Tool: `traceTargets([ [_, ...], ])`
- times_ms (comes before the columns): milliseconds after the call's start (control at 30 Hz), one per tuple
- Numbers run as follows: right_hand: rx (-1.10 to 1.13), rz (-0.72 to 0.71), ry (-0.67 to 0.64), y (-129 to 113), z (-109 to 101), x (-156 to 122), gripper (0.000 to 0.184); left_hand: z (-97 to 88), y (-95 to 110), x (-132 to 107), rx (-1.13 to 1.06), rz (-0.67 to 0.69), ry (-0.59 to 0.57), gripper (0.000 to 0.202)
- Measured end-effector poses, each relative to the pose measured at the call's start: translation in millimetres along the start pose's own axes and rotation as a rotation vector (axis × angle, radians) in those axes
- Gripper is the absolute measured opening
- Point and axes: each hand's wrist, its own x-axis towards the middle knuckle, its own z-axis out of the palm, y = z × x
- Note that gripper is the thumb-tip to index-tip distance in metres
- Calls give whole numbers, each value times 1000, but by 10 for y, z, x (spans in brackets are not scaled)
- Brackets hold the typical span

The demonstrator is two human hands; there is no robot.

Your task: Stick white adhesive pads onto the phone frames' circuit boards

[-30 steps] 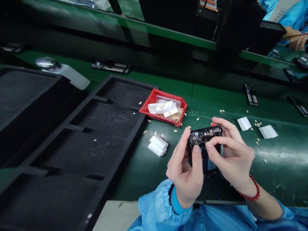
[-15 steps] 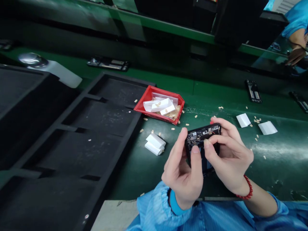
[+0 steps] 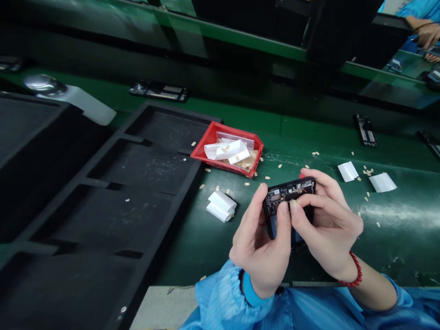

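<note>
An opened smartphone, its circuit board and small parts exposed along the upper end, is held tilted above the green bench. My left hand grips its left edge, fingers behind and thumb pressed on the inner face below the board. From the right, my right hand clasps the other edge, with its thumb and bent index finger on the board near thin red wires. Both thumb tips nearly meet at the middle of the phone. The fingers behind the phone are partly hidden.
A red bin holds white paper and tan tabs. Loose tabs and folded white papers lie around it. A black compartment tray fills the left. Other phone frames lie along the back strip. A co-worker's hand shows at upper right.
My left thumb has slid right and slightly up, toward my right thumb. Phone frames at the back have shifted slightly right. The co-worker's hands have moved up.
</note>
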Motion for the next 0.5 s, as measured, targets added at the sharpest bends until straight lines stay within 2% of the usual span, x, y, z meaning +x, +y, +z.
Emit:
traceTargets([
  [167, 9, 16, -15, -16, -12, -7, 18, 11, -11, 7, 7, -24, 8, 48],
  [500, 60, 22, -46, 37, -60, 3, 19, 16, -4, 7, 33, 21, 15, 45],
])
